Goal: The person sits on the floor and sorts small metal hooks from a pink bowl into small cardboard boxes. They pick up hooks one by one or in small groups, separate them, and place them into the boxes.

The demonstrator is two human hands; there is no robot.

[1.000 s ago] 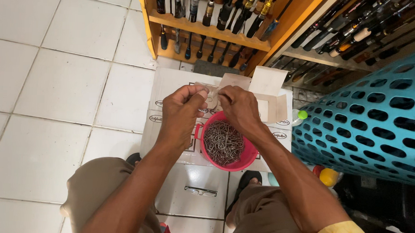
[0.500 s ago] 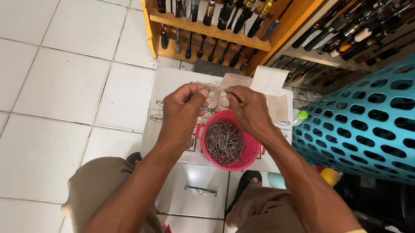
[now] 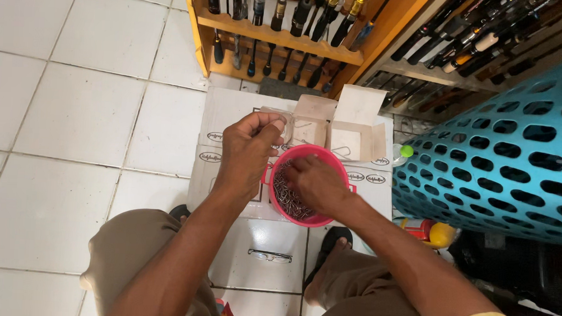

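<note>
Hooks (image 3: 290, 199) fill the pink bowl (image 3: 331, 155), which sits on a flat white carton (image 3: 222, 121) between the knees. Right hand (image 3: 314, 183) is down in the bowl, fingers curled among the hooks; whether they grip any, I cannot tell. Left hand (image 3: 246, 151) hovers at the bowl's left rim, fingertips pinched together on something too small to make out. Small open boxes (image 3: 333, 125) crowd the far rim. A blue basket (image 3: 508, 155) hems the right side; bare tiles (image 3: 75, 105) lie open on the left. A rod rack (image 3: 286, 35) closes the far edge.
</note>
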